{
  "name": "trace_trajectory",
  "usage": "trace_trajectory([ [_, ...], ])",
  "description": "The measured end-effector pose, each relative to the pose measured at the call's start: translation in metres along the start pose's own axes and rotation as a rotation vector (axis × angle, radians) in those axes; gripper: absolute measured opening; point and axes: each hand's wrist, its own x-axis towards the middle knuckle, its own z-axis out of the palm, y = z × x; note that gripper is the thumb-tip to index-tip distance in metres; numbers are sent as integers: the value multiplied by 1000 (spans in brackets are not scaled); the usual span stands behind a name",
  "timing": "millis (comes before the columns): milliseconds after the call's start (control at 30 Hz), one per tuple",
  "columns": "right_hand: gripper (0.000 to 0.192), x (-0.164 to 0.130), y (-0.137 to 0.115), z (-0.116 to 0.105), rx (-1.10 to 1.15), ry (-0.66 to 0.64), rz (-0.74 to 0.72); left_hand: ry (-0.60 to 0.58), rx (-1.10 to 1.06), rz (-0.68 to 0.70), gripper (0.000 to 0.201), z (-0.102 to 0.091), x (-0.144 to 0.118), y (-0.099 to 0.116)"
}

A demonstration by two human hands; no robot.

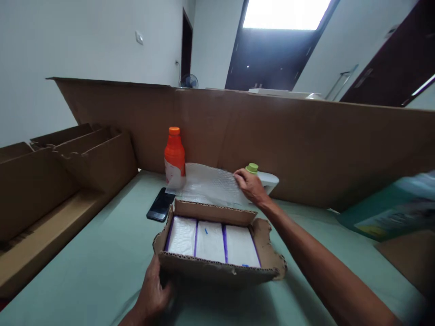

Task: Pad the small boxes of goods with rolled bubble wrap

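An open cardboard box (217,271) with ragged edges sits in front of me. Inside are three white packs (210,242) side by side, with purple edges between them. My left hand (154,290) is closed on the near left corner of the box, with its fingers partly hidden. Beyond the box, my right hand (250,184) pinches the right end of a clear sheet of bubble wrap (212,183). The sheet stretches left to an orange bottle (174,154) and overlaps its lower front. A white bottle with a green cap (252,168) stands behind my right hand, partly covered.
A black phone (160,206) lies left of the box on the pale green surface (91,253). Divided cardboard boxes (98,158) line the left side. A tall cardboard panel (288,140) crosses the back. At the right is a large container of green liquid (384,208).
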Motion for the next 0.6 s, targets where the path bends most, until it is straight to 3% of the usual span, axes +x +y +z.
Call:
trace_trajectory([
  [100,32,-62,35,-48,63,-4,59,-4,-17,-33,55,-3,2,6],
  [167,37,-117,66,-70,132,-84,133,-4,-27,-53,58,-5,2,10],
  [267,49,-199,108,-83,257,-385,298,-20,-52,-83,59,-9,3,15],
  [333,51,-235,120,-82,244,-501,379,-54,-75,-102,61,-14,4,19],
  [433,52,-251,101,-72,214,-414,387,-86,-113,-131,67,-23,8,23],
  [600,65,-226,12,-37,557,-414,69,-128,-145,-213,72,-35,16,42],
])
